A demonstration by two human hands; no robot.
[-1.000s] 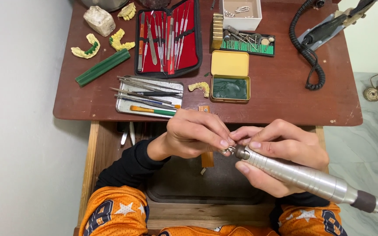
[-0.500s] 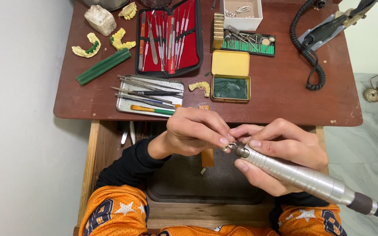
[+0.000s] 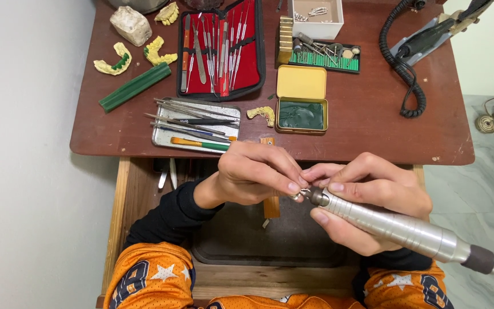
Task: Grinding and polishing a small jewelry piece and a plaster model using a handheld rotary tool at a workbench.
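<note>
Below the table [image 3: 373,131] edge, the left hand [image 3: 253,174] pinches a tiny metal piece [image 3: 298,195] shut between fingertips, and the right hand [image 3: 367,197] grips the handpiece [image 3: 395,226], tip touching it.

Yellow tin [image 3: 301,99] (lid open) and white box [image 3: 317,17] — on table [image 3: 373,123].

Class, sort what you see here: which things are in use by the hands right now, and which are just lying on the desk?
In use:
left hand
right hand
silver handpiece
small metal piece

Lying about:
red tool case
metal tray
yellow tin
green stick
bur block
white box
</note>
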